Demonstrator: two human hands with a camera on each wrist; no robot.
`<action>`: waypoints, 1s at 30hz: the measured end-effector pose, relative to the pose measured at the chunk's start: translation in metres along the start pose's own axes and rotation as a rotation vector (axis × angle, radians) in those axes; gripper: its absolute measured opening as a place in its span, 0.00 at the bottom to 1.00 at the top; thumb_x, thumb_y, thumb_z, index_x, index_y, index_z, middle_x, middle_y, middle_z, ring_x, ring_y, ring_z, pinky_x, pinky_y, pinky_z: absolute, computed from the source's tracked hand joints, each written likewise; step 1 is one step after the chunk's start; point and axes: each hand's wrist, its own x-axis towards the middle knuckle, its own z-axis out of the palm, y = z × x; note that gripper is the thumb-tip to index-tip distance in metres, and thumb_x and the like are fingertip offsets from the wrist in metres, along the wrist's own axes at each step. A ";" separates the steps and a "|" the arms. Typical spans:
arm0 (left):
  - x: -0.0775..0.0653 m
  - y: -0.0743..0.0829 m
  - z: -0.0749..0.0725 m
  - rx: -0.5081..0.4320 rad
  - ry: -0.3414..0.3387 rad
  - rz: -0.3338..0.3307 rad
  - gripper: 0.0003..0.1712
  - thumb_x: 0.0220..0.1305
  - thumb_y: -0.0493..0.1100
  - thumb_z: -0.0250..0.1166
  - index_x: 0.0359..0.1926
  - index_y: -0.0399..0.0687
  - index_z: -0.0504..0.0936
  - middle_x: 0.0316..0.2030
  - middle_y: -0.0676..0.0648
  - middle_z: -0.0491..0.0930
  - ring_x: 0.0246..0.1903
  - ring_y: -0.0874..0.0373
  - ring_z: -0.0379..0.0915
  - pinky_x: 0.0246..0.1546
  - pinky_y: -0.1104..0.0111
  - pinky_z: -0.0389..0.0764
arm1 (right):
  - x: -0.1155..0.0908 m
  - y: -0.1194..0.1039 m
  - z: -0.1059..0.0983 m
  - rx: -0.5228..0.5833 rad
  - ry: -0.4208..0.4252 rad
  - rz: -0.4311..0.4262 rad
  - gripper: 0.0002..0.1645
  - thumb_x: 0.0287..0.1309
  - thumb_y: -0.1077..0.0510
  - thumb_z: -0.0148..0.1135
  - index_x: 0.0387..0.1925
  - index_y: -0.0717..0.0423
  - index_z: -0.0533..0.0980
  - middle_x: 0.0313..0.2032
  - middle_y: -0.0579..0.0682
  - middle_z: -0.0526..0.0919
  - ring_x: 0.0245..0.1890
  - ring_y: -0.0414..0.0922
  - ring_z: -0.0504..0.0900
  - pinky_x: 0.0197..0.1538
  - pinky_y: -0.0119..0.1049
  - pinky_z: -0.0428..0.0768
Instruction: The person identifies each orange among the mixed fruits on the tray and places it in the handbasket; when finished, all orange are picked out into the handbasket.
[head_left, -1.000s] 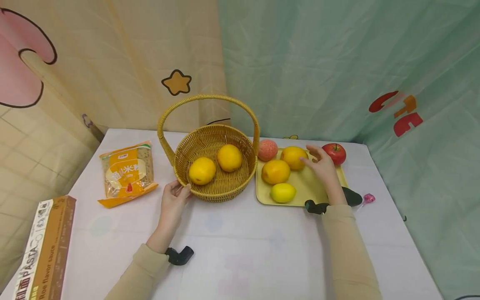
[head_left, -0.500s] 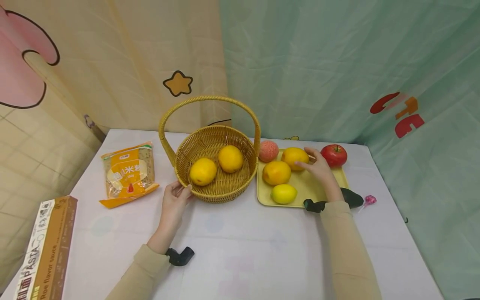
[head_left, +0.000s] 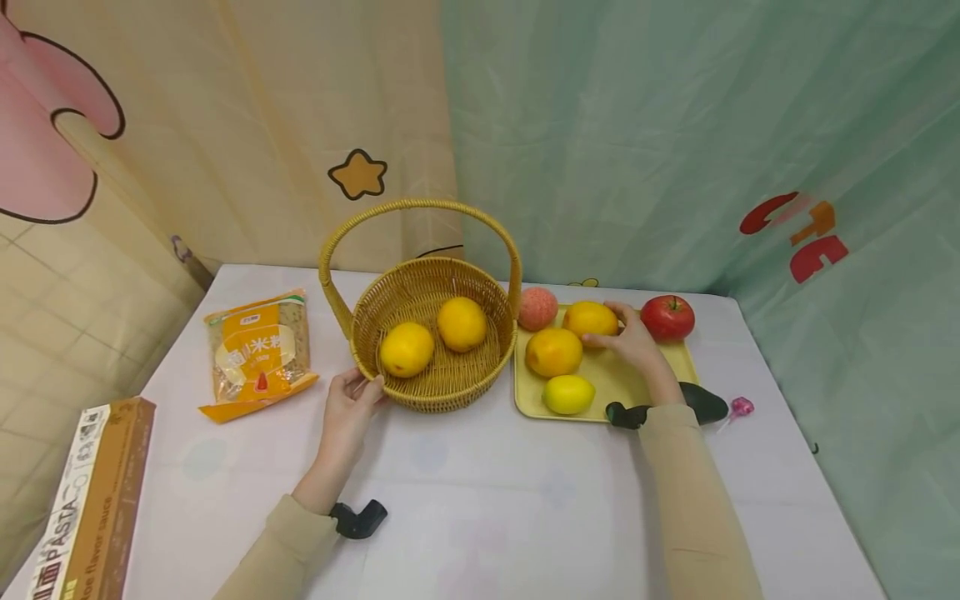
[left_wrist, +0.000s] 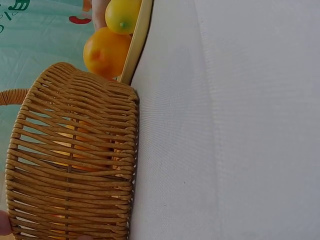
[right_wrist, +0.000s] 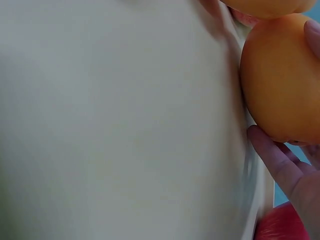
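In the head view my left hand [head_left: 348, 408] holds the near left rim of a wicker basket [head_left: 442, 402] with a tall handle. Two yellow-orange fruits [head_left: 406, 350] lie inside it. My right hand [head_left: 635, 343] has its thumb and fingers around a yellow-orange fruit [head_left: 587, 318] at the back of a yellow tray [head_left: 626, 387]. Up close in the right wrist view, the thumb lies on that fruit [right_wrist: 280, 80] and fingertips [right_wrist: 257, 135] reach its lower side. Beside it on the tray are another yellow-orange fruit [head_left: 553, 352] and a lemon [head_left: 568, 394].
A pinkish round fruit [head_left: 537, 309] sits at the tray's back left corner, a red apple [head_left: 667, 318] at its back right. A dark green object [head_left: 703, 402] and a lollipop [head_left: 741, 407] lie right. A grain bag [head_left: 258, 354] and pasta box [head_left: 97, 500] stand left.
My right hand has moved slightly left and closed its thumb and fingers around the back fruit. The left hand has stayed at the basket rim.
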 end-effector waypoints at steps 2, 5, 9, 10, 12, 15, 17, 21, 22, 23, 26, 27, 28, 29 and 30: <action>-0.001 0.000 0.000 0.003 0.001 -0.002 0.36 0.74 0.37 0.52 0.73 0.29 0.45 0.70 0.28 0.55 0.67 0.43 0.61 0.67 0.55 0.72 | -0.001 -0.001 0.001 -0.007 0.012 0.008 0.61 0.54 0.38 0.71 0.75 0.59 0.48 0.74 0.63 0.53 0.71 0.62 0.56 0.77 0.59 0.55; -0.001 -0.001 -0.001 0.006 0.008 -0.005 0.36 0.74 0.37 0.52 0.73 0.29 0.45 0.69 0.28 0.56 0.67 0.43 0.61 0.67 0.55 0.73 | -0.002 -0.002 0.002 -0.013 0.022 0.016 0.62 0.52 0.38 0.71 0.74 0.60 0.48 0.73 0.63 0.54 0.70 0.61 0.57 0.77 0.59 0.55; -0.001 0.000 0.000 0.010 0.007 -0.004 0.36 0.74 0.37 0.52 0.73 0.29 0.45 0.69 0.28 0.56 0.67 0.43 0.61 0.67 0.55 0.73 | -0.004 -0.002 0.001 -0.020 0.030 0.028 0.62 0.51 0.36 0.72 0.75 0.58 0.49 0.73 0.62 0.55 0.70 0.60 0.58 0.77 0.59 0.55; -0.001 0.000 0.000 0.009 0.006 -0.003 0.36 0.74 0.37 0.52 0.73 0.29 0.45 0.69 0.28 0.56 0.67 0.43 0.61 0.67 0.54 0.73 | -0.004 -0.002 0.000 -0.021 0.030 0.029 0.62 0.51 0.35 0.72 0.75 0.58 0.49 0.73 0.61 0.56 0.70 0.60 0.58 0.77 0.59 0.56; -0.001 0.000 0.000 0.008 0.007 -0.002 0.35 0.74 0.37 0.52 0.72 0.29 0.46 0.69 0.28 0.56 0.67 0.43 0.62 0.67 0.54 0.73 | -0.007 -0.004 -0.003 -0.024 0.035 0.034 0.63 0.50 0.34 0.71 0.75 0.58 0.49 0.73 0.61 0.56 0.69 0.60 0.59 0.77 0.59 0.56; 0.000 0.000 0.000 0.006 0.009 -0.002 0.34 0.74 0.37 0.52 0.72 0.29 0.46 0.69 0.29 0.57 0.67 0.44 0.62 0.67 0.54 0.73 | -0.013 -0.008 -0.010 -0.017 0.055 0.023 0.63 0.50 0.34 0.71 0.75 0.58 0.49 0.73 0.62 0.56 0.69 0.60 0.59 0.77 0.58 0.56; 0.000 0.000 0.001 0.008 0.010 -0.002 0.34 0.74 0.37 0.52 0.72 0.29 0.46 0.69 0.29 0.57 0.67 0.44 0.62 0.66 0.55 0.73 | -0.020 -0.012 -0.015 0.000 0.072 0.008 0.63 0.51 0.35 0.71 0.75 0.59 0.49 0.73 0.63 0.56 0.69 0.60 0.59 0.77 0.58 0.56; 0.000 0.000 0.001 0.009 0.014 0.004 0.34 0.73 0.36 0.51 0.72 0.29 0.47 0.69 0.29 0.57 0.67 0.44 0.62 0.66 0.55 0.74 | -0.035 -0.025 -0.023 0.004 0.100 -0.037 0.62 0.52 0.35 0.71 0.75 0.58 0.49 0.71 0.63 0.58 0.67 0.61 0.62 0.75 0.58 0.60; 0.000 0.000 0.001 0.009 0.016 0.004 0.34 0.73 0.36 0.51 0.72 0.29 0.47 0.69 0.29 0.57 0.66 0.44 0.62 0.67 0.55 0.74 | -0.039 -0.028 -0.023 0.008 0.100 -0.048 0.61 0.52 0.36 0.71 0.75 0.58 0.50 0.71 0.63 0.59 0.66 0.60 0.62 0.75 0.58 0.61; 0.000 0.000 0.001 0.009 0.017 0.005 0.34 0.73 0.36 0.51 0.72 0.29 0.47 0.69 0.29 0.57 0.66 0.44 0.63 0.67 0.55 0.74 | -0.042 -0.032 -0.024 0.011 0.100 -0.060 0.61 0.51 0.36 0.71 0.74 0.57 0.50 0.70 0.62 0.60 0.66 0.60 0.63 0.74 0.57 0.62; 0.000 0.001 0.001 0.008 0.018 0.005 0.34 0.73 0.36 0.52 0.72 0.29 0.47 0.69 0.29 0.57 0.66 0.44 0.63 0.66 0.55 0.74 | -0.050 -0.043 -0.020 0.033 0.088 -0.097 0.60 0.52 0.37 0.72 0.74 0.56 0.51 0.69 0.61 0.61 0.64 0.59 0.65 0.72 0.57 0.66; 0.000 0.001 0.000 0.009 0.018 0.003 0.34 0.73 0.37 0.52 0.72 0.29 0.47 0.69 0.29 0.57 0.66 0.44 0.63 0.66 0.55 0.74 | -0.053 -0.047 -0.018 0.043 0.080 -0.107 0.59 0.52 0.38 0.72 0.74 0.56 0.51 0.69 0.61 0.61 0.64 0.59 0.65 0.71 0.57 0.66; 0.000 0.001 0.000 0.008 0.016 0.002 0.34 0.74 0.37 0.52 0.72 0.29 0.47 0.70 0.28 0.56 0.67 0.44 0.62 0.66 0.55 0.74 | -0.055 -0.050 -0.015 0.055 0.073 -0.116 0.59 0.51 0.38 0.73 0.74 0.55 0.51 0.69 0.60 0.61 0.64 0.59 0.65 0.71 0.57 0.67; 0.001 0.001 0.000 0.009 0.014 0.000 0.35 0.74 0.37 0.52 0.72 0.29 0.46 0.70 0.28 0.56 0.67 0.44 0.62 0.66 0.56 0.74 | -0.058 -0.054 -0.012 0.064 0.067 -0.126 0.58 0.51 0.39 0.73 0.73 0.54 0.52 0.68 0.59 0.61 0.64 0.59 0.65 0.71 0.57 0.68; 0.001 0.000 0.000 0.010 0.014 -0.001 0.35 0.74 0.37 0.52 0.72 0.29 0.46 0.70 0.28 0.56 0.67 0.44 0.62 0.66 0.56 0.74 | -0.060 -0.057 -0.008 0.070 0.058 -0.138 0.57 0.51 0.40 0.73 0.73 0.54 0.53 0.68 0.59 0.61 0.65 0.59 0.64 0.70 0.58 0.68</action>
